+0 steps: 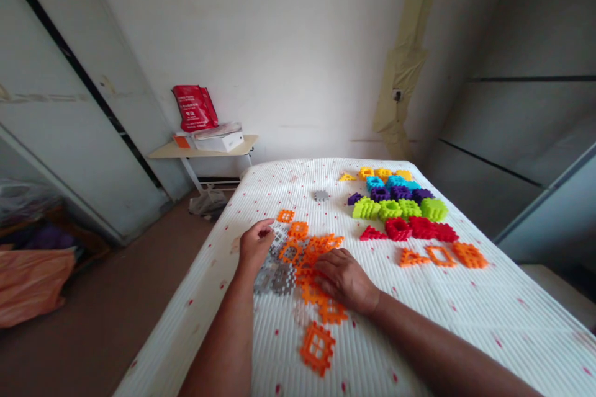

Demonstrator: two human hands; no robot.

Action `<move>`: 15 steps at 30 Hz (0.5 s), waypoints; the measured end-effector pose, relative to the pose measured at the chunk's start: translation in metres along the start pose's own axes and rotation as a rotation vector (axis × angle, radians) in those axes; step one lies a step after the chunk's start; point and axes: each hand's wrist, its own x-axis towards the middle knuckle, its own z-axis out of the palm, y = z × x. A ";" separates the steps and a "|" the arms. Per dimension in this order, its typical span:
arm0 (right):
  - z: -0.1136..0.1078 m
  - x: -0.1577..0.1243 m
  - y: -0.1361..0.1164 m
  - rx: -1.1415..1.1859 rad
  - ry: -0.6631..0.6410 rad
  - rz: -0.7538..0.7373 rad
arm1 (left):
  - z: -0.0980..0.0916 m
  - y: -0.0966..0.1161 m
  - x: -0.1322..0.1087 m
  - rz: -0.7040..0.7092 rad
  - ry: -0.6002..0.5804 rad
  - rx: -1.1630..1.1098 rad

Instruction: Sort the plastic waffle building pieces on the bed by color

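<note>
A loose heap of flat orange interlocking building pieces (311, 288) lies in the middle of the bed, with grey ones (279, 276) along its left side. My right hand (347, 276) rests over the orange heap, its fingers curled down onto an orange piece; the fingertips are partly hidden. At the heap's left edge is my left hand (256, 245), fingers bent and thumb close to them, beside a pale grey window-shaped piece (278, 236). Whether it grips that piece is hard to see. A separate orange window piece (317, 347) lies nearest me.
Rows of pieces stand on the right: yellow (383, 173), blue (395, 183), purple (400, 192), lime green (390, 209), red (421, 229) and orange (469, 255). A lone grey piece (321, 196) lies farther back. A small table (162, 150) holds a red bag (195, 108).
</note>
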 end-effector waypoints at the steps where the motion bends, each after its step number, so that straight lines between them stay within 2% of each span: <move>1: 0.000 0.000 0.000 0.003 0.002 -0.001 | 0.000 0.003 -0.001 0.014 0.000 -0.039; 5: -0.001 0.000 0.001 0.005 0.008 -0.007 | 0.000 0.010 -0.004 0.045 -0.005 -0.092; 15: -0.002 0.001 0.003 0.056 0.060 -0.014 | 0.001 0.013 -0.006 0.064 -0.043 -0.136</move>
